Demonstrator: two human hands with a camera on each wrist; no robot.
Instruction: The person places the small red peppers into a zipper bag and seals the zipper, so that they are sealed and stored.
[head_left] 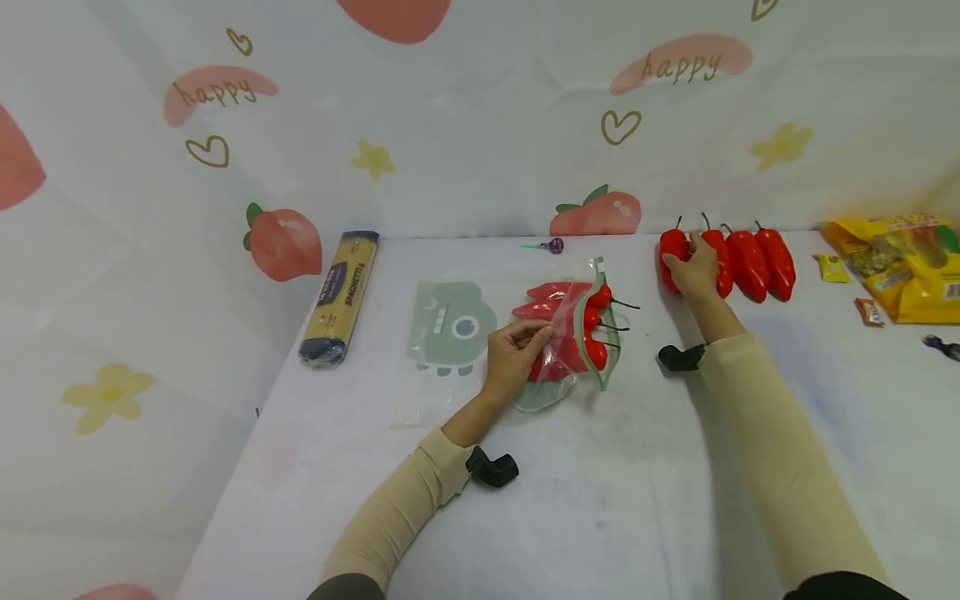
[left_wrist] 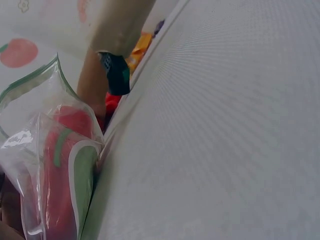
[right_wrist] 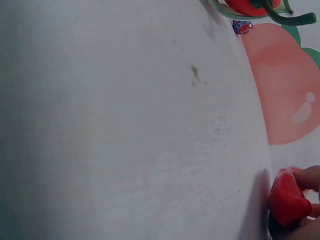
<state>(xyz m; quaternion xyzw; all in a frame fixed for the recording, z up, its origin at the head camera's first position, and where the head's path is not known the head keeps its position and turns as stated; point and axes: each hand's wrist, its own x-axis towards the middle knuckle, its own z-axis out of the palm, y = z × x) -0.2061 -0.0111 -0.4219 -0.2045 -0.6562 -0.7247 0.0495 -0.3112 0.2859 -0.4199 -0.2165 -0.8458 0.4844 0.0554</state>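
Note:
My left hand (head_left: 513,360) pinches the near layer of a clear zip bag (head_left: 551,398) with a green rim. Several red peppers (head_left: 555,310) lie inside, dark stems poking out through the gaping mouth on the right. In the left wrist view the bag (left_wrist: 31,90) stands partly propped up, a red pepper (left_wrist: 59,200) showing through the plastic. At the back right, my right hand (head_left: 693,268) grips the leftmost red pepper (head_left: 672,246) of a row. In the right wrist view fingers curl round that pepper (right_wrist: 289,200). The other peppers (head_left: 748,262) sit just to its right.
Beside the filled bag, a flat clear bag with a green monster print (head_left: 450,325) lies on the white table. A spaghetti pack (head_left: 341,298) is at the left, a lollipop (head_left: 555,246) at the back. Rightward are a yellow snack bag (head_left: 900,267) and small wrapped candies (head_left: 832,268).

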